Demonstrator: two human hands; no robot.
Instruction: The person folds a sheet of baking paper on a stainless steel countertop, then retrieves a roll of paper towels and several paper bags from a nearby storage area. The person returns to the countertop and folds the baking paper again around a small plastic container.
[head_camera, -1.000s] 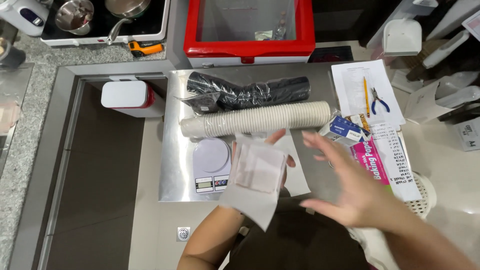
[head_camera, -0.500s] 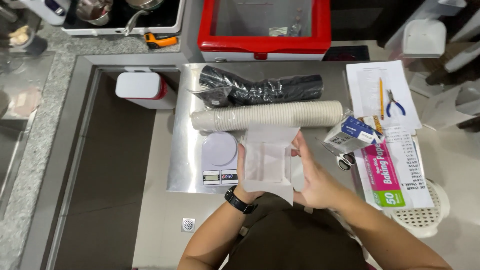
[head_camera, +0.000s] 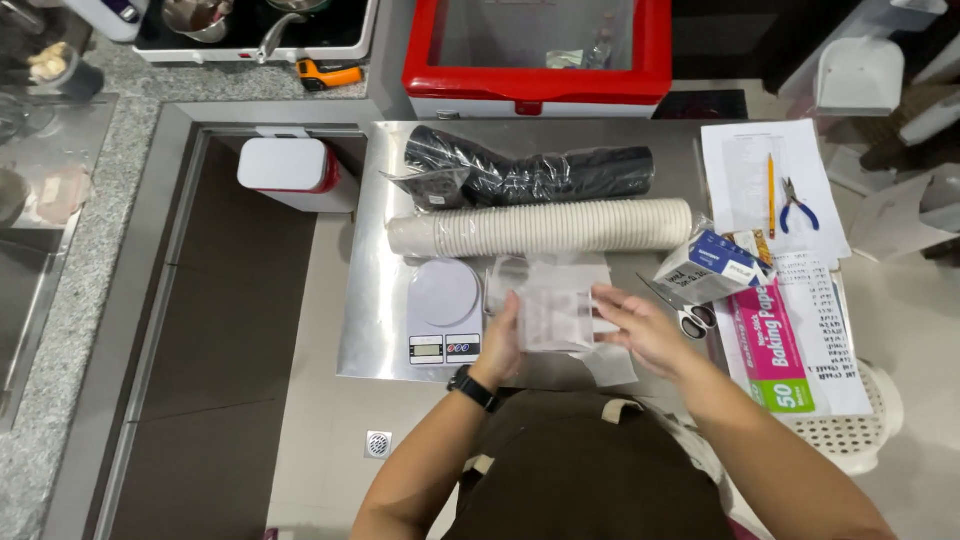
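Over the near edge of a steel table (head_camera: 375, 300) both my hands hold a small clear plastic bag (head_camera: 553, 317). My left hand (head_camera: 502, 345), with a black watch on the wrist, grips the bag's left side. At its right side are the fingers of my right hand (head_camera: 640, 330). More clear plastic sheets (head_camera: 548, 272) lie under and behind the bag. A white kitchen scale (head_camera: 444, 310) sits just left of my left hand.
A long stack of white paper cups (head_camera: 540, 228) and a black plastic roll (head_camera: 540, 172) lie across the table. At right are a small blue and white box (head_camera: 708, 268), scissors (head_camera: 690, 318), a pink baking paper box (head_camera: 770, 345), papers, a pencil and pliers (head_camera: 797, 205). A red-rimmed freezer (head_camera: 535, 50) stands behind.
My right hand came in from the open air at the right and took the bag's right side. The bag has sunk closer to the table edge.
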